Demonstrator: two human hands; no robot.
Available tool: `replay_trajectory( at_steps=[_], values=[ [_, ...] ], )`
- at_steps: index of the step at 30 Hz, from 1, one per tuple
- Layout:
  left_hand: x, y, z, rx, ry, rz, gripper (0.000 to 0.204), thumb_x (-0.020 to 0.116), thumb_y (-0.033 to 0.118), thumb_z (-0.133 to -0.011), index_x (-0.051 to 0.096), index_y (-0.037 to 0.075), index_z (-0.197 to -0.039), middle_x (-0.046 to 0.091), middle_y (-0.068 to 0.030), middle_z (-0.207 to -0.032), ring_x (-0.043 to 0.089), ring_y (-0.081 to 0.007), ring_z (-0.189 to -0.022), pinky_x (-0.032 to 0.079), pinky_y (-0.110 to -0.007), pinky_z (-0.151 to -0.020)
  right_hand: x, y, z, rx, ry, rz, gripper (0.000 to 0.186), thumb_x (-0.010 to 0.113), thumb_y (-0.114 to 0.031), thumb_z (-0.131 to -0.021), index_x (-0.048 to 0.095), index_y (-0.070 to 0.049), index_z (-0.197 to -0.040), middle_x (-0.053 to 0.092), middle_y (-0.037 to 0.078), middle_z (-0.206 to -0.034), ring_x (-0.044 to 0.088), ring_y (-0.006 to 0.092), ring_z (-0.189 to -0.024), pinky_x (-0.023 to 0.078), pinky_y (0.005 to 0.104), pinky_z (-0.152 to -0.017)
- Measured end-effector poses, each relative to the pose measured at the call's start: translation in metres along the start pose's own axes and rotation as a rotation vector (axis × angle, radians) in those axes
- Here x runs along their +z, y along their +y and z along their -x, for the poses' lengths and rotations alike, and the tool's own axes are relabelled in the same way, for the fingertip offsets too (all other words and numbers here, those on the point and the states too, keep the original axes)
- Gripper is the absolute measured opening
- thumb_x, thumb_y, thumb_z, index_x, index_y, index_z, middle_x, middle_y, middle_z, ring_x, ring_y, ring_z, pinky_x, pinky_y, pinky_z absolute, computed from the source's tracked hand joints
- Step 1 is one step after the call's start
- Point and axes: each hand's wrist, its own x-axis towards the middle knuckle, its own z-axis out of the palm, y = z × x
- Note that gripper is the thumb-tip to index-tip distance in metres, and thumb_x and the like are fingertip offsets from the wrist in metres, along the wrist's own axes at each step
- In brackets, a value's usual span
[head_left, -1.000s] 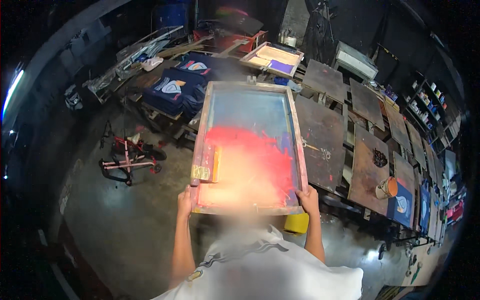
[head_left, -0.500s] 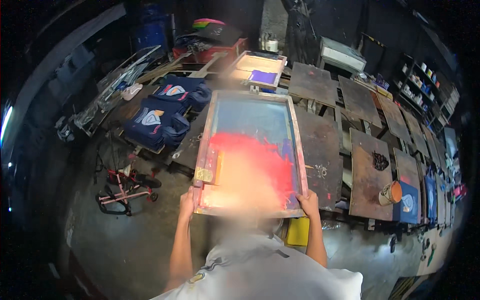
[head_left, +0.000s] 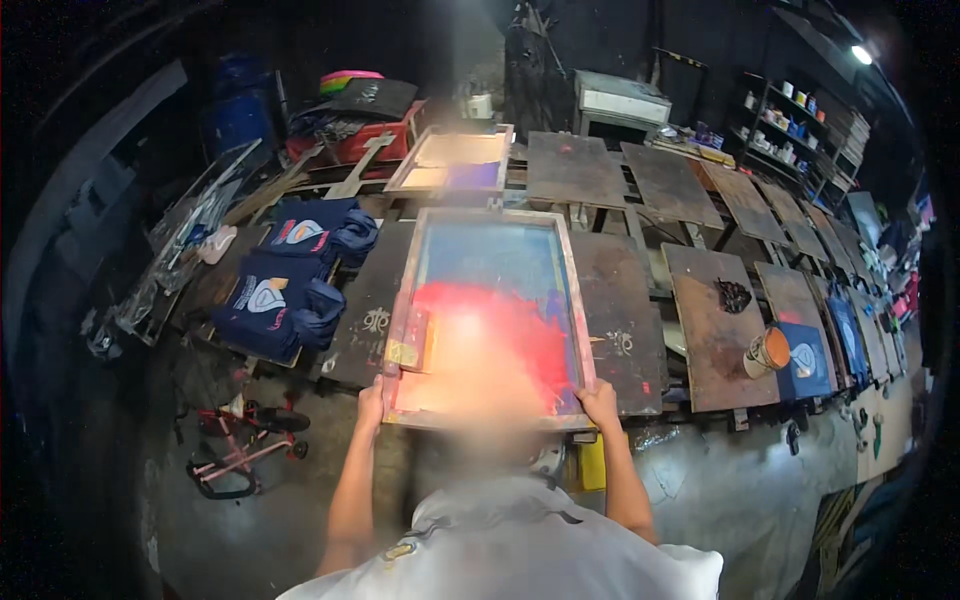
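A wooden-framed printing screen [head_left: 577, 290] is held level in front of me over the row of dark boards. My left hand [head_left: 370, 405] is closed round its near left corner, and my right hand [head_left: 600, 403] grips the near right corner. Bright red ink [head_left: 535, 335] covers much of the near part of the mesh, while the far part shows blue-grey. Against the inner left side rests what looks like a wooden-handled squeegee [head_left: 430, 340]. A pale blur hides the screen's near middle.
Folded navy shirts [head_left: 255, 305] with prints lie stacked on the left. Beyond my screen is another screen [head_left: 505, 150]. Dark boards [head_left: 615, 310] line the right, one bearing an orange-topped bucket [head_left: 768, 352] beside a navy printed cloth [head_left: 803, 365]. A small pink bicycle [head_left: 235, 450] lies on the floor.
My view has swung right, so the surroundings sit further left. The screen stays in both hands and appears slightly lower in view.
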Motion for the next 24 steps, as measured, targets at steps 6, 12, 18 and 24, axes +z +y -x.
replay_trajectory(
  at_steps=[6,12,18,24],
  values=[
    [-0.004,-0.008,-0.073,0.051,-0.047,-0.074,0.062,0.049,0.047,-0.100,0.061,-0.010,-0.079,0.061,-0.0143,-0.071,0.052,-0.0202,-0.069,0.044,-0.041,-0.067,0.032,-0.019,-0.009,0.091,0.048,0.040,0.035,0.074,-0.029,-0.072,0.070,0.003,-0.084,0.068,0.027,-0.081,0.069,0.0410,-0.086,0.052,0.0456,-0.076],
    [-0.006,-0.013,-0.083,0.017,-0.093,-0.212,0.066,0.044,0.050,-0.101,0.062,-0.012,-0.085,0.065,-0.0224,-0.081,0.057,-0.0245,-0.075,0.045,-0.046,-0.074,0.046,-0.030,-0.010,0.134,0.078,0.146,0.044,0.072,-0.031,-0.070,0.066,0.009,-0.085,0.064,0.037,-0.092,0.063,0.0501,-0.097,0.050,0.0513,-0.084],
    [-0.003,-0.034,-0.087,0.140,-0.118,-0.492,0.071,0.033,0.048,-0.102,0.062,-0.012,-0.079,0.063,-0.0343,-0.085,0.062,-0.0492,-0.085,0.045,-0.053,-0.078,0.049,-0.034,-0.011,0.193,0.045,0.249,0.055,0.071,-0.036,-0.075,0.062,0.011,-0.101,0.063,0.037,-0.102,0.061,0.0510,-0.102,0.050,0.0520,-0.089],
    [0.008,-0.018,-0.074,0.202,-0.092,-0.709,0.064,0.032,0.042,-0.100,0.069,-0.008,-0.084,0.063,-0.0350,-0.094,0.061,-0.0509,-0.095,0.046,-0.056,-0.086,0.065,-0.041,0.003,0.245,0.097,0.570,0.044,0.063,-0.036,-0.088,0.057,0.003,-0.109,0.061,0.027,-0.108,0.062,0.0450,-0.102,0.050,0.0525,-0.088]
  ],
)
